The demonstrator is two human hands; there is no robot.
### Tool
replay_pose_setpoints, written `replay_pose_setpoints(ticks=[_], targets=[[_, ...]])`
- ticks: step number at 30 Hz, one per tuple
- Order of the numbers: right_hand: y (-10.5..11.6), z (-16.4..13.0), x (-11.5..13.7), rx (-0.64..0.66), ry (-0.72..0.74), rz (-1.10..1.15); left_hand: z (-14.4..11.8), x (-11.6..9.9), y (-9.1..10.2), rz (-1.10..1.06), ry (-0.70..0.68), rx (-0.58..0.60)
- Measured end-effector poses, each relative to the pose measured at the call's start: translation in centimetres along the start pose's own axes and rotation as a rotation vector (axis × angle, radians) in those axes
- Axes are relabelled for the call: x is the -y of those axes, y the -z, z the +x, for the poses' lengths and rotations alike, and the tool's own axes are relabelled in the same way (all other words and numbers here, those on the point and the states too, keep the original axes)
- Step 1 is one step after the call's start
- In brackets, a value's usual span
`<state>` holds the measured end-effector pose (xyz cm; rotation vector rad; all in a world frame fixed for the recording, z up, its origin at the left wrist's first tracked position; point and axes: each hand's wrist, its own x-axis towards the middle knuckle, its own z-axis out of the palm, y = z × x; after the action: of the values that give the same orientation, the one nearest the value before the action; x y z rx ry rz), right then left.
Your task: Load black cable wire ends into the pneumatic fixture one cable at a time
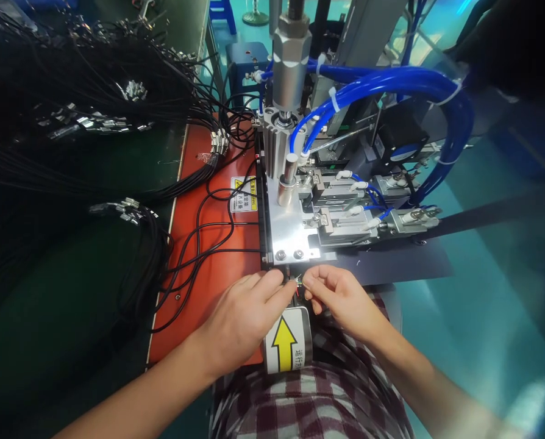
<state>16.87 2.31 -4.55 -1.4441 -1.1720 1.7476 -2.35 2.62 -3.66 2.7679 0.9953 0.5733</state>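
Left hand [242,314] and right hand [339,296]: fingertips pinched narrow on a tiny green-red wired connector [297,282], at 6 o'clock below the silver metal press plate [286,235]; black cable bundle [153,244] at 9 o'clock on orange mat [208,286]

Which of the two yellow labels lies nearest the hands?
The yellow arrow label, on the curved cover right under the left hand and right hand. The yellow warning sticker sits farther up on the orange mat.
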Motion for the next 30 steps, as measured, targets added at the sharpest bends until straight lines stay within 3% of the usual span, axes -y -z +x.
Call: replay_pose_setpoints(ticks=[6, 10, 15, 20, 25, 30], targets=[[0.2, -0.4, -0.7, 0.016, 0.027, 0.020, 0.1, -0.4, 0.5, -0.111, 0.037, -0.005], [0.1, -1.9, -0.2, 0.018, 0.076, -0.044, 0.1, -1.6, 1.7, -0.485, 0.318, 0.013], [0.0, -4.3, 1.4, 0.001, 0.182, -0.277, 0.8, -2.9, 2.9, -0.957, 0.721, 0.231], [0.2, -5.5, 2.2, 0.032, 0.237, -0.396, 1.8, -3.4, 3.2, -1.168, 0.859, 0.304], [-0.3, -5.8, 2.4, 0.052, 0.172, -0.288, 1.9, -3.8, 3.2, -1.340, 0.938, 0.292], [-0.6, -5.5, 1.4, 0.016, 0.035, 0.001, 1.9, -4.0, 3.0, -1.449, 1.045, 0.250]])
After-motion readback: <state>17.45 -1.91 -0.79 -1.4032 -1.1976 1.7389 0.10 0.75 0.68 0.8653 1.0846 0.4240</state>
